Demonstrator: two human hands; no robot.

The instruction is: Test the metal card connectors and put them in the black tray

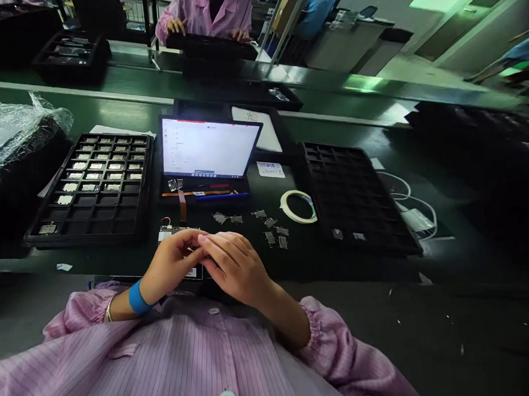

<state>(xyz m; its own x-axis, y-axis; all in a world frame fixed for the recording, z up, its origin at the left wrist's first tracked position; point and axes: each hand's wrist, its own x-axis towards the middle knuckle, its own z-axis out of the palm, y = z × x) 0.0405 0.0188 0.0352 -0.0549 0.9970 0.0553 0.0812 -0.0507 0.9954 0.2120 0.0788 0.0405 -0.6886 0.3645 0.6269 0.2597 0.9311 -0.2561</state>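
My left hand [172,260], with a blue band at its wrist, meets my right hand [237,262] at the fingertips. Both are closed, fingers bent together over a circuit board [164,234] at the table's front edge. Whatever lies between the fingertips is too small or hidden to make out. Behind them stands a lit screen [207,147], with an orange flex strip [183,206] and a blue strip [222,196] at its base. Several small metal-coloured parts [269,223] are scattered right of my hands.
At the left, a black compartment tray [86,218] holds many small parts. Another black tray [358,192] with two parts lies right, beside a tape roll [298,206] and a white cable [410,192]. Wrapped goods [10,148] are far left. A person in pink [208,13] sits opposite.
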